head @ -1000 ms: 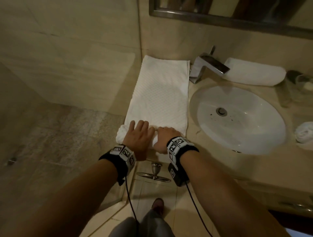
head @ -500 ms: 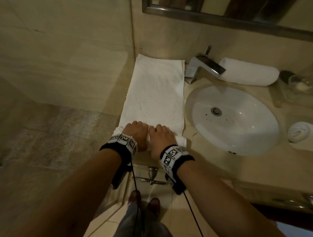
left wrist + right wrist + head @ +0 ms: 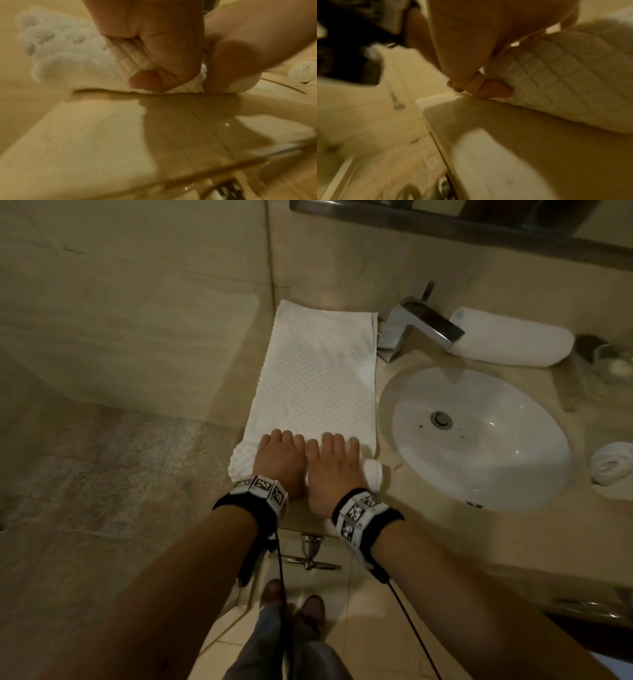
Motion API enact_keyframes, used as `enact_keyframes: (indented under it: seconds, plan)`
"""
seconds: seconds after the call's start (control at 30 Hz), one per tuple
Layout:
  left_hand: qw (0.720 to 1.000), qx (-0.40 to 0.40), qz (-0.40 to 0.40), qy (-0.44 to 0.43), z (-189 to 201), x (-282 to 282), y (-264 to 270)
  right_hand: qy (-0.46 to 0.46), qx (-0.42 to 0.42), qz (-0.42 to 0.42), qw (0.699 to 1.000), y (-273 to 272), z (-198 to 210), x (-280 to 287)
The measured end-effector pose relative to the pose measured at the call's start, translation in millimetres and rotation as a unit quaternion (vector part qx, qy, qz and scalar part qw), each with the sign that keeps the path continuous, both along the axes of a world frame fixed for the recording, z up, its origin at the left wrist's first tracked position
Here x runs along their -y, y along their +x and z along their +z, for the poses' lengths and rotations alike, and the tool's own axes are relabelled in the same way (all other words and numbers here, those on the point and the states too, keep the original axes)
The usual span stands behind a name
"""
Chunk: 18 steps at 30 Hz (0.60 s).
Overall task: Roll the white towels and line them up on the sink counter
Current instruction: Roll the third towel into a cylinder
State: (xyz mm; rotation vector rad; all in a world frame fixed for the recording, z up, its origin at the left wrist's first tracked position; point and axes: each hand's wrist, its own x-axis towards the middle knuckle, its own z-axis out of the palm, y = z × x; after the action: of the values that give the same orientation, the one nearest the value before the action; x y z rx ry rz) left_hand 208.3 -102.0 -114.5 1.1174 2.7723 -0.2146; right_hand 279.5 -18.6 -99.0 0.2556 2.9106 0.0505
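Since a moment ago both hands are lying flatter, left hand [image 3: 279, 460] and right hand [image 3: 334, 470] wrapping the white waffle-weave towel's [image 3: 318, 378] roll, needing even forward pushing next.

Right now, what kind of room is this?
A bathroom, likely a hotel's. A white oval sink sits in a beige stone counter with a chrome faucet; a rolled white towel lies behind it, and both hands roll another.

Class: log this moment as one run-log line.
left hand: on towel roll | right hand: on roll | rest of towel: flat | stage: rolling
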Motion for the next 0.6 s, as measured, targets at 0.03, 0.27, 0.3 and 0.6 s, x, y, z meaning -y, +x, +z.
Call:
enact_keyframes:
  seconds: [0.03, 0.27, 0.3, 0.6]
  plan:
    - [1.0, 0.007, -0.002, 0.0, -0.1, -1.6, -4.5, 0.028, -0.004, 0.01, 1.0, 4.1, 0.3, 3.0]
    - [0.998, 0.052, 0.016, 0.009, 3.9, -5.4, -16.0, -0.052, -0.007, -0.023, 0.998, -15.8, -5.4, -10.2]
    - [0.999, 0.039, 0.007, 0.024, 3.6, -2.1, -13.1, -0.056, -0.001, -0.027, 0.998, -20.4, -5.2, -11.9]
    - [0.999, 0.031, -0.011, 0.016, 10.1, -7.9, -15.0, -0.088, 0.067, -0.044, 0.993, -36.3, 6.1, -23.2]
